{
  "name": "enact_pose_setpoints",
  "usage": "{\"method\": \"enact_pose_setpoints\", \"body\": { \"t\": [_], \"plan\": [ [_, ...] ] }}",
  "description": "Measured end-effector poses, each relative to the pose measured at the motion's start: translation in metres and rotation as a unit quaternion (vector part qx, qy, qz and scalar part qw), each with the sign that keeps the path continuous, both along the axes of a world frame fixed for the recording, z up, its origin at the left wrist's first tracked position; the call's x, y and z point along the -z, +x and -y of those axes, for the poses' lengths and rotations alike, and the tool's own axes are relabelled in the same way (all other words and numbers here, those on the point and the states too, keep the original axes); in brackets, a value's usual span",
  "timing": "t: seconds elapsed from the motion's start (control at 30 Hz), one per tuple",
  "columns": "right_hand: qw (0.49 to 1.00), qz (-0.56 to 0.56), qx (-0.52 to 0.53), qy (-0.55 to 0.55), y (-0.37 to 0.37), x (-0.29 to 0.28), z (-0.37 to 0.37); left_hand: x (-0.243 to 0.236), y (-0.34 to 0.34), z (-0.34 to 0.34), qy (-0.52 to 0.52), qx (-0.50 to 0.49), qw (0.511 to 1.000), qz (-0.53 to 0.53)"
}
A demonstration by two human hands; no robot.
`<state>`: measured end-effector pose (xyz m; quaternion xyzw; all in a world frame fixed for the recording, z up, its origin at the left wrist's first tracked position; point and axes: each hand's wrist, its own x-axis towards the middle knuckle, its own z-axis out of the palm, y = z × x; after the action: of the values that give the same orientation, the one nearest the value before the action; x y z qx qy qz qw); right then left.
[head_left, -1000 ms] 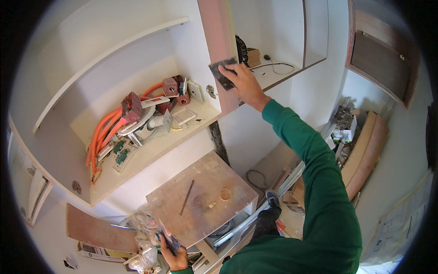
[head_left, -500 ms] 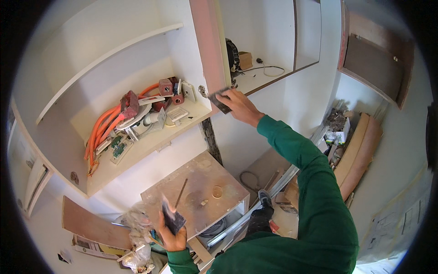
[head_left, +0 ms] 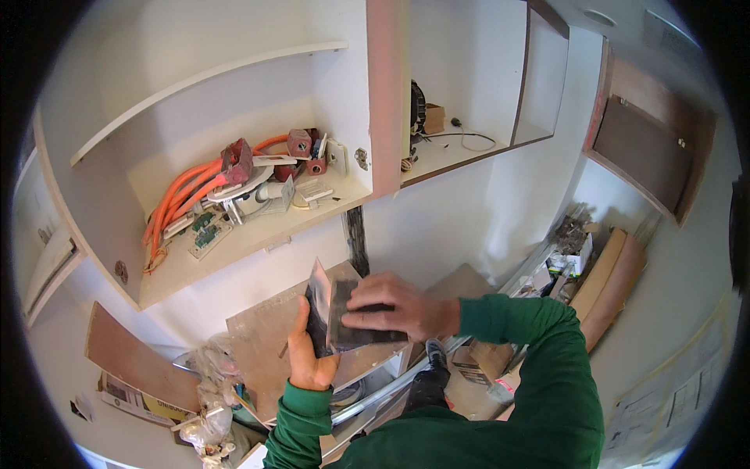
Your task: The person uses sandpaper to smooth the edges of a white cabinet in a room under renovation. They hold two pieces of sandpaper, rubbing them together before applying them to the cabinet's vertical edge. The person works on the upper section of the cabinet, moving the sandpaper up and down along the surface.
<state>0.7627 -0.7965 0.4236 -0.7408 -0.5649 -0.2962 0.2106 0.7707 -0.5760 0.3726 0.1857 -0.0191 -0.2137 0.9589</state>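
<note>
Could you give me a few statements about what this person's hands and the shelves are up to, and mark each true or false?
1. Both hands are on dark flat sheets. True: the left hand holds them from below and the right hand lies on top.
2. Orange cables lie on the white shelf. True.
3. The sleeves are red. False: the sleeves are green.
4. The right hand touches the shelf. False: it is below the shelf, on the sheets.

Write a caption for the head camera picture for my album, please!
Both hands, left hand and right hand, hold dark grey sandpaper sheets below a white shelf.
</note>
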Motion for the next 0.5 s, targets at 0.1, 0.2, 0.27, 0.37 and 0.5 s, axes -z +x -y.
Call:
{"method": "enact_pose_setpoints", "body": {
  "t": [0.1,0.2,0.27,0.37,0.5],
  "plan": [
    [0.996,0.005,0.080,-0.049,0.028,-0.003,0.014,0.008,-0.002,-0.013,-0.029,-0.020,0.998,0.044],
    [0.977,-0.012,0.199,-0.071,0.071,0.004,0.035,0.002,-0.016,-0.031,-0.023,-0.073,0.996,0.036],
    [0.961,-0.058,0.269,0.018,0.096,0.011,0.052,0.000,-0.023,-0.041,-0.030,-0.107,0.993,0.033],
    [0.929,-0.092,0.307,0.185,0.118,0.000,0.066,0.019,-0.026,-0.059,-0.055,-0.119,0.991,0.037],
    [0.902,-0.060,0.342,0.258,0.138,-0.008,0.068,0.026,-0.050,-0.069,-0.073,-0.189,0.979,-0.035]
  ]
}}
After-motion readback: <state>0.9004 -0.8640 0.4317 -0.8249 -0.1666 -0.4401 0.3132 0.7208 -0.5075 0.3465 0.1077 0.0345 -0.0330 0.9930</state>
